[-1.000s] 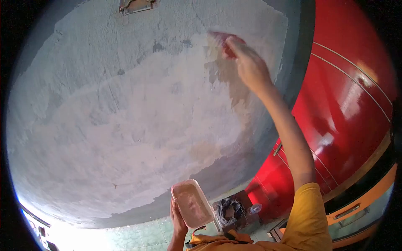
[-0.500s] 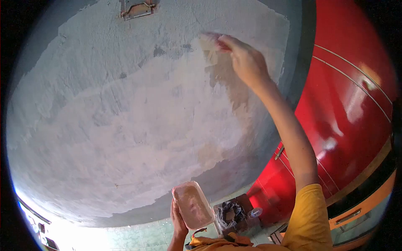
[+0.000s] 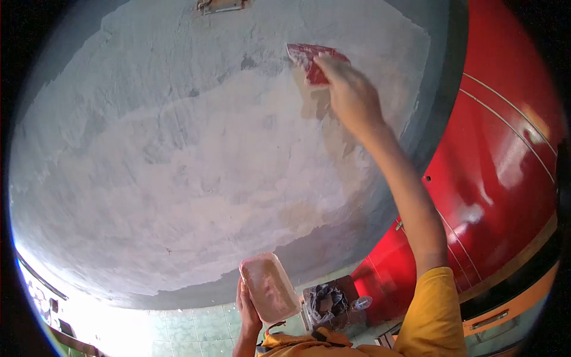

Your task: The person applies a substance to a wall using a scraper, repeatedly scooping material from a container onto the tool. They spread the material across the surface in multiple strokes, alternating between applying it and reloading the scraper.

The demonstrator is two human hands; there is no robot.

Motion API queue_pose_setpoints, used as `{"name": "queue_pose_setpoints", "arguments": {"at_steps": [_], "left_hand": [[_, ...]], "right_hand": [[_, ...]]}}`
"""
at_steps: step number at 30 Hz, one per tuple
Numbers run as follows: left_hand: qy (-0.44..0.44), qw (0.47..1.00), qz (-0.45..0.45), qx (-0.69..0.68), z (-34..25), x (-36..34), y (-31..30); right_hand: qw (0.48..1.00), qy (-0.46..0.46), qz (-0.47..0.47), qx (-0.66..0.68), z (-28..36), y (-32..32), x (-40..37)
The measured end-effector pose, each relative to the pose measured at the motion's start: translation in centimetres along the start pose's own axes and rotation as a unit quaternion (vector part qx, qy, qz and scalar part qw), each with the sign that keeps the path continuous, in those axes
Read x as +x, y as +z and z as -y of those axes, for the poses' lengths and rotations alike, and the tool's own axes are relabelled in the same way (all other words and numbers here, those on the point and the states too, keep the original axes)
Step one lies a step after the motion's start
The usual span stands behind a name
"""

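Partly, right fingers (image 3: 331,69) cover the red scraper (image 3: 311,55).

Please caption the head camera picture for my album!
Right hand holds a red scraper at a patchy wall; left hand, a tub.

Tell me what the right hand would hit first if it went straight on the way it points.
Most likely the grey wall, met first by the red scraper in the right hand; the scraper may be touching it, though depth is unclear.
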State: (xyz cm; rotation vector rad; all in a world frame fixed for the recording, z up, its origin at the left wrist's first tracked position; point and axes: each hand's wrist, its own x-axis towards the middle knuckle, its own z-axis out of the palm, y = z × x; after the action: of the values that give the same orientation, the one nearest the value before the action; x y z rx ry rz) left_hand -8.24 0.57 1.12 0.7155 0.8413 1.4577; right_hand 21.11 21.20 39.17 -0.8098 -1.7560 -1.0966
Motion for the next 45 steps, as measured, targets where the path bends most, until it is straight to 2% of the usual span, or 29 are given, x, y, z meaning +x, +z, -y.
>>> {"name": "queue_pose_setpoints", "arguments": {"at_steps": [1, 3, 5, 6, 8, 9, 12, 13, 17, 18, 20, 21, 23, 25, 26, 27, 30, 33, 35, 38, 39, 41, 42, 44, 45], "left_hand": [[0.007, 1.000, -0.005, 0.005, -0.3, 0.1, -0.2], [0.015, 1.000, -0.022, 0.016, -1.0, 0.5, -0.4], [0.000, 1.000, -0.012, -0.007, -2.6, 1.1, -0.2], [0.013, 1.000, -0.017, 0.001, -2.8, 1.4, -0.2], [0.032, 0.999, -0.020, 0.023, -4.0, 2.1, -0.3], [0.038, 0.999, -0.020, 0.031, -4.5, 2.5, 0.0], [0.052, 0.995, -0.005, 0.087, -6.5, 3.1, 0.6], [0.054, 0.992, 0.005, 0.112, -6.7, 3.1, 0.3], [0.024, 0.998, 0.040, 0.031, -6.1, 3.2, -2.3], [0.020, 0.999, 0.047, 0.011, -6.1, 3.0, -2.7], [0.009, 0.998, 0.037, -0.040, -6.5, 2.4, -3.4], [0.018, 1.000, 0.019, 0.009, -6.1, 2.8, -4.3], [0.009, 0.999, 0.011, 0.036, -5.8, 2.7, -4.7], [0.016, 0.996, 0.019, 0.088, -7.0, 2.1, -4.2], [0.028, 0.991, 0.032, 0.128, -7.7, 1.7, -3.5], [0.025, 0.989, 0.034, 0.143, -7.9, 1.5, -3.0], [-0.012, 0.990, 0.014, 0.138, -8.2, 0.9, -2.2], [-0.024, 0.994, 0.016, 0.103, -8.9, 0.5, -2.4], [-0.010, 0.994, 0.027, 0.108, -9.7, 0.3, -2.4], [0.029, 0.989, 0.052, 0.136, -10.1, 0.7, -2.5], [0.033, 0.988, 0.063, 0.140, -10.4, 1.0, -2.8], [0.049, 0.979, 0.095, 0.176, -10.9, 2.0, -3.3], [0.059, 0.970, 0.113, 0.207, -11.4, 2.5, -3.6], [0.062, 0.957, 0.148, 0.241, -12.4, 3.1, -3.5], [0.054, 0.954, 0.166, 0.243, -13.1, 3.3, -3.2]], "right_hand": [[1.000, -0.022, -0.009, -0.018, 0.3, 2.0, -1.6], [0.997, 0.010, 0.056, 0.048, 4.5, 2.3, -7.4], [0.976, 0.074, 0.180, 0.102, 8.2, 1.6, -13.1], [0.943, 0.187, 0.209, 0.180, 9.9, 0.9, -14.6], [0.814, 0.412, 0.261, 0.314, 13.5, -0.4, -17.5], [0.710, 0.518, 0.188, 0.439, 15.4, -1.4, -18.1], [0.433, 0.692, 0.094, 0.570, 21.3, -4.4, -19.8], [0.335, 0.715, 0.073, 0.609, 22.9, -5.1, -20.4], [0.251, 0.773, 0.055, 0.581, 25.8, -6.3, -26.6], [0.220, 0.713, 0.015, 0.666, 25.5, -5.9, -31.0], [0.297, 0.783, -0.024, 0.546, 26.0, -7.4, -29.9], [0.295, 0.840, -0.091, 0.446, 26.7, -7.9, -28.9], [0.431, 0.787, -0.075, 0.435, 27.7, -8.2, -28.1], [0.551, 0.696, -0.067, 0.456, 29.6, -8.2, -25.8], [0.587, 0.697, 0.058, 0.408, 30.2, -8.9, -26.8], [0.639, 0.651, 0.104, 0.398, 31.3, -8.8, -26.7], [0.731, 0.527, 0.144, 0.408, 35.3, -7.2, -28.6], [0.640, 0.607, 0.097, 0.460, 37.6, -5.2, -34.8], [0.597, 0.661, 0.135, 0.435, 37.3, -4.8, -37.6], [0.708, 0.580, 0.150, 0.373, 33.4, -5.5, -33.2], [0.723, 0.594, 0.166, 0.311, 31.7, -6.0, -35.2], [0.686, 0.624, 0.086, 0.365, 28.5, -6.8, -28.4], [0.714, 0.605, 0.129, 0.327, 27.3, -7.7, -26.5], [0.789, 0.500, 0.221, 0.280, 25.0, -8.6, -23.2], [0.795, 0.478, 0.259, 0.271, 24.5, -9.0, -21.4]]}}
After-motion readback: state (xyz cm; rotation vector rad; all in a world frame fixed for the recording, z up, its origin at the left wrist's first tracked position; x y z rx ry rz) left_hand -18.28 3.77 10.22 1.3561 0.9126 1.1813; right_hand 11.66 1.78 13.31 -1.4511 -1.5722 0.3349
